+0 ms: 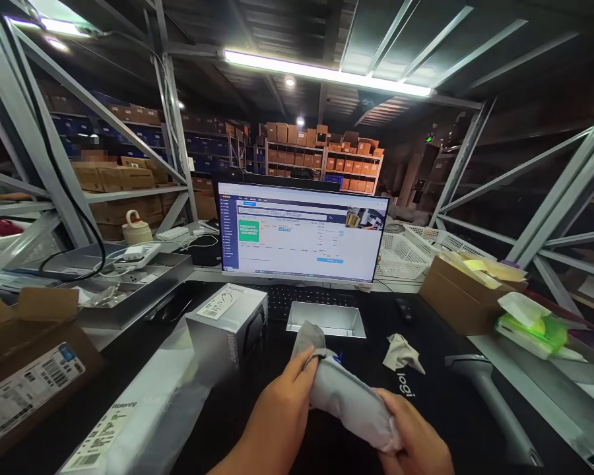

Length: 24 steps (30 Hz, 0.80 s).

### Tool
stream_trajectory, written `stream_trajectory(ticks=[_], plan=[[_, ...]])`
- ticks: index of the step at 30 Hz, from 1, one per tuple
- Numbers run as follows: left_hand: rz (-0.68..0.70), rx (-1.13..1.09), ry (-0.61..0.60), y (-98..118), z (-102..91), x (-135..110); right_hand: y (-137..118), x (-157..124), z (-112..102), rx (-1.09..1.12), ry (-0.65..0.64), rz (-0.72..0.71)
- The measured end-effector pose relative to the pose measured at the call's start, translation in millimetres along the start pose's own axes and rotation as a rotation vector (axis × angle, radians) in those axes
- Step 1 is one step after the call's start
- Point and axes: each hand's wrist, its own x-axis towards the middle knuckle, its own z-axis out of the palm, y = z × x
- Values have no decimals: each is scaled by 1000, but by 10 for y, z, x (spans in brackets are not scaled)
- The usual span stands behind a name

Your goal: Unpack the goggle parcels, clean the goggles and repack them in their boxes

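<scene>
Between my two hands lies a soft grey-white wrapped bundle [349, 402], long and rounded, with a loose flap at its upper left end; what is inside is hidden. My left hand [287, 389] pinches the far left end near a small blue mark. Around the near right end are the fingers of my right hand [410, 429]. Just beyond the bundle sits an open white box tray [327, 322]. To the left stands a white product box [228, 330] with a picture on its side, beside a long white box in a clear plastic sleeve [148, 396].
A monitor [301, 244] and keyboard [282, 300] stand behind. A barcode scanner [490, 396], crumpled paper [402, 354] and tissue pack [532, 326] are at right. An opened carton [34, 369] stands left, another carton [465, 297] back right. Metal shelf posts flank the desk.
</scene>
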Motion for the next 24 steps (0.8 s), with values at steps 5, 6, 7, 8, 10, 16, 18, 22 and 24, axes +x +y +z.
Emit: stream_trajectory(ticks=[5, 6, 7, 8, 10, 16, 18, 22, 24], plan=[[91, 24, 16, 55, 28, -19, -40, 112, 146, 23, 30, -58], [107, 25, 26, 75, 46, -19, -34, 151, 162, 24, 29, -22], [118, 24, 32, 95, 71, -15, -32, 187, 183, 23, 35, 26], [123, 21, 33, 112, 100, -9, -38, 216, 213, 20, 55, 70], [130, 7, 42, 131, 161, 9, -76, 244, 301, 12, 138, 110], [233, -93, 54, 51, 251, 12, -223, 152, 507, -17, 117, 113], [257, -101, 53, 11, 247, -15, -182, 122, 479, 22, -33, 125], [259, -120, 9, -38, 202, -74, 16, 155, 391, 255, -326, 44], [281, -127, -11, -44, 166, -94, 84, 238, 348, 386, -442, -40]])
